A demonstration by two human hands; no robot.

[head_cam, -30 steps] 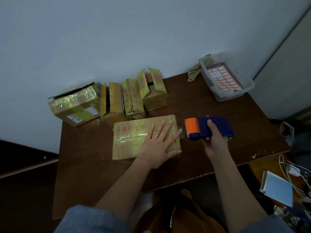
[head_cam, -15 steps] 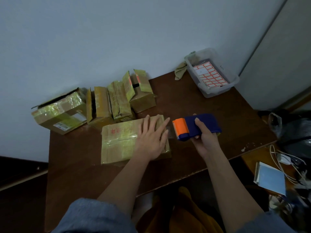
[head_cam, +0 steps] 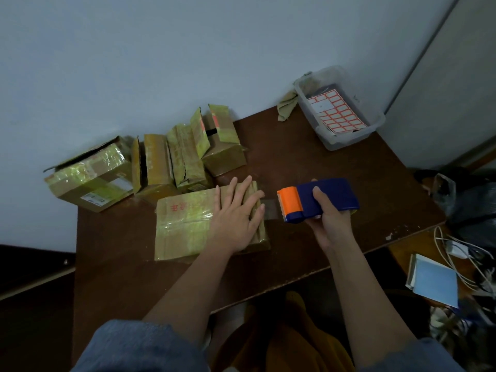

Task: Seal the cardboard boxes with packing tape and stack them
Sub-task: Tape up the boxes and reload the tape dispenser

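Note:
A flat cardboard box (head_cam: 185, 224), shiny with tape, lies on the brown table (head_cam: 308, 167) in front of me. My left hand (head_cam: 236, 218) presses flat on its right end, fingers straight and spread. My right hand (head_cam: 328, 218) grips a blue tape dispenser (head_cam: 319, 201) with an orange head, just right of the box. A short strip of clear tape (head_cam: 269, 209) runs from the dispenser's head to the box edge under my left fingertips. Several more cardboard boxes (head_cam: 171, 162) stand in a row by the wall behind; the rightmost (head_cam: 222, 151) has its flaps open.
A clear plastic bin (head_cam: 349, 135) holding a sheet of red-bordered labels sits at the table's far right corner, a crumpled cloth (head_cam: 287, 108) beside it. Off the right edge lie cables (head_cam: 456, 256), a blue notebook (head_cam: 434, 284) and a dark bag (head_cam: 472, 205).
The dispenser has stayed just right of the box, its tape strip still stretched to the box edge. My left hand stays pressed flat on the box. The camera view has shifted.

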